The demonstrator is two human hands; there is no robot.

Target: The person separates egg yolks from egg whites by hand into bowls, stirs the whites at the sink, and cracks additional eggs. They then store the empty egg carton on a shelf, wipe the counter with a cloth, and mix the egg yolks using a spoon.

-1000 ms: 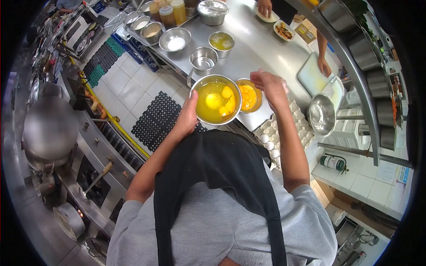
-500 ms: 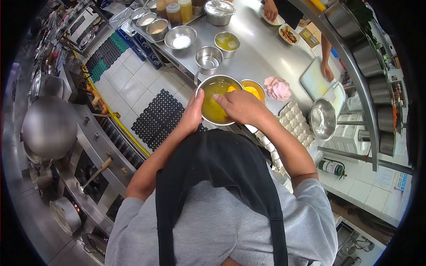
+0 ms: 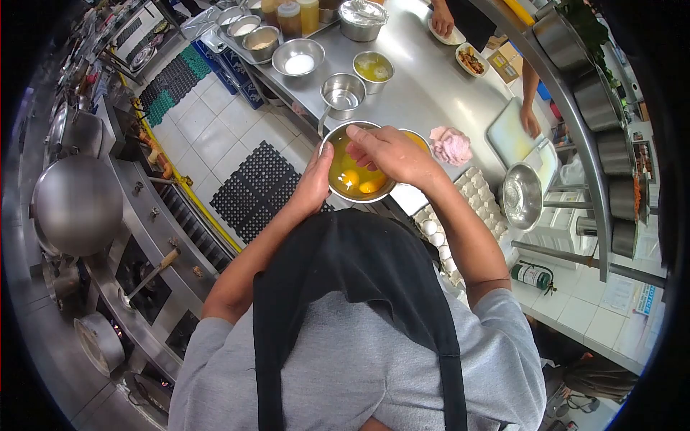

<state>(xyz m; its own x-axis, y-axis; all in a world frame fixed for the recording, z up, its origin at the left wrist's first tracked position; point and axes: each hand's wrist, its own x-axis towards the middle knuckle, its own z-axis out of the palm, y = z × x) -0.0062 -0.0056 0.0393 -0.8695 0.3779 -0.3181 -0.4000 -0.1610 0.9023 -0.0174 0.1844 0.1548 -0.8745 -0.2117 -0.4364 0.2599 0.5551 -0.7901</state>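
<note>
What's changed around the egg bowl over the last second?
The bare right hand moved left, from beside the crumpled pink cloth-like bundle to over the round silver metal bowl of cracked eggs; the bundle now lies uncovered. The bare left hand still holds that bowl's side, and the grey cardboard egg tray stayed put.

My left hand (image 3: 314, 182) holds a bowl (image 3: 343, 192) of yolks (image 3: 372, 186) beneath my right hand (image 3: 395, 154); crumpled pink cloth (image 3: 451, 146) lies right of both.

1 head-worn camera faces forward and down over the apron (image 3: 345, 248), with left hand (image 3: 315, 179) and right hand (image 3: 399, 156) near, its view wide.
</note>
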